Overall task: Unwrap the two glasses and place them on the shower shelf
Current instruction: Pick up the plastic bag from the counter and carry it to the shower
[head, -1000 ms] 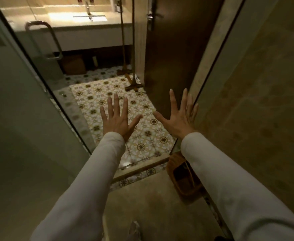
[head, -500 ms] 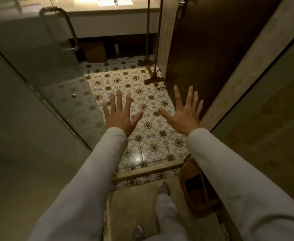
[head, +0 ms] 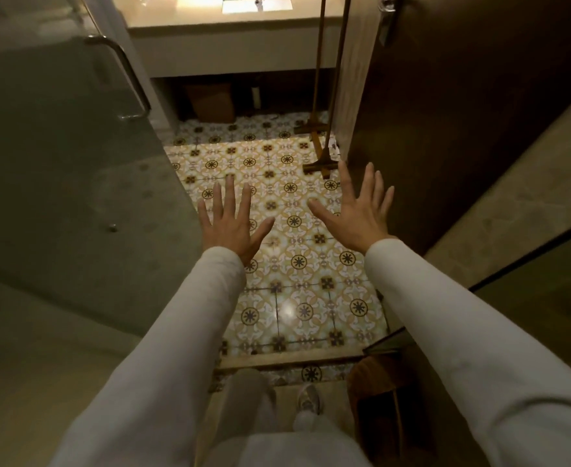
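1. Both of our hands hold nothing: our left hand (head: pixel 232 227) and our right hand (head: pixel 356 214) are flat and wide open, fingers spread, backs facing up.
2. Our two hands are up in the air, side by side and apart, over the shiny patterned yellow and white tile floor (head: pixel 287 298).
3. Long white sleeves (head: pixel 183 332) cover both our arms down to the wrists.
4. We cannot see the two glasses or the shower shelf anywhere.
5. On our left stands a clear glass shower door (head: pixel 58 163) with a curved silver metal handle (head: pixel 125 72).
6. On our right is a dark brown wooden door (head: pixel 462 112).
7. Far ahead is a pale stone sink counter (head: pixel 230 28) lit up bright.
8. Down low we see our grey shoe (head: pixel 307 399), and just beside it a brown woven basket (head: pixel 378 406) on the floor.
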Available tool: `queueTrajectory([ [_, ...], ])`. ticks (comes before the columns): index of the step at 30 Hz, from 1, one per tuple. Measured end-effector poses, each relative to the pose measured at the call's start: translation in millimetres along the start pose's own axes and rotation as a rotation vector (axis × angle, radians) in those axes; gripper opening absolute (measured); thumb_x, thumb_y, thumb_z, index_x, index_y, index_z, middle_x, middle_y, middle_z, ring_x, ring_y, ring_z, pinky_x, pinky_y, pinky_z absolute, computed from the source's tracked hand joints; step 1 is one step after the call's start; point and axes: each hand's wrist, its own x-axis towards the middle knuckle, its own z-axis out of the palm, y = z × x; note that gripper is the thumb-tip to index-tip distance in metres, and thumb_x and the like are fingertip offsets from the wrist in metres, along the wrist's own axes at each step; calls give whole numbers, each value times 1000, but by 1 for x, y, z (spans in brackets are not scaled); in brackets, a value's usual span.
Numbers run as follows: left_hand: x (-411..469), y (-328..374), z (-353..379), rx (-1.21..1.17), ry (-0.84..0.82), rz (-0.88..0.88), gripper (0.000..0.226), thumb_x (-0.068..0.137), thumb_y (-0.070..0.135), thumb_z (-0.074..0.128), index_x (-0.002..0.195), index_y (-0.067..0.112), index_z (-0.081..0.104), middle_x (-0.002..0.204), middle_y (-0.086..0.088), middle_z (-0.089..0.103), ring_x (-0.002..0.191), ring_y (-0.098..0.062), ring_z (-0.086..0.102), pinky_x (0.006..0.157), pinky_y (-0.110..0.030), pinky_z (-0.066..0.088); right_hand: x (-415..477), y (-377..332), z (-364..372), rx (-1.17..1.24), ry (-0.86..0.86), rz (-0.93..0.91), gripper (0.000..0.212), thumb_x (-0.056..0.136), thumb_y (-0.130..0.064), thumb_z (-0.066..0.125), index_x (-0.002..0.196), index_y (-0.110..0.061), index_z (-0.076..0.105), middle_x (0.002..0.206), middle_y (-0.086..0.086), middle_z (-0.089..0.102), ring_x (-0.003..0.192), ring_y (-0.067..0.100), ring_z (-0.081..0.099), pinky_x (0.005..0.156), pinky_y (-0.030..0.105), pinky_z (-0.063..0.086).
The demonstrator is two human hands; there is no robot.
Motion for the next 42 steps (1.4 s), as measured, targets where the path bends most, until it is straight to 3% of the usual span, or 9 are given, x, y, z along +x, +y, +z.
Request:
queueTrajectory([
  [8,53,3,7,2,-37,-56,88,86,78,4,157,28,-5,165,-5,-14,150,-27,-17,119,-57,-8,65,-15,16,-2,-56,-83,99,79,-97,19,157,-48,-17,171,18,-18,156,37,-21,119,61,-19],
  [14,133,-5,17,-57,30,-45,90,83,80,2,156,28,-2,166,-4,-11,151,-27,-14,119,-58,-7,134,-29,28,-12,-19,-98,99,80,-96,21,158,-48,-14,171,18,-15,157,36,-19,121,62,-17],
  [30,419,-91,34,16,-51,-34,85,88,76,6,156,26,-8,165,-6,-16,150,-28,-18,118,-59,-9,423,-141,72,-26,-10,-126,99,79,-97,20,159,-48,-12,172,17,-14,157,37,-18,121,64,-14],
  [42,590,-86,59,-1,-26,-94,86,88,78,7,156,28,-7,165,-5,-15,150,-28,-18,118,-57,-10,603,-134,79,-45,-44,-179,100,79,-96,18,159,-46,-13,171,18,-17,157,36,-21,121,63,-17],
])
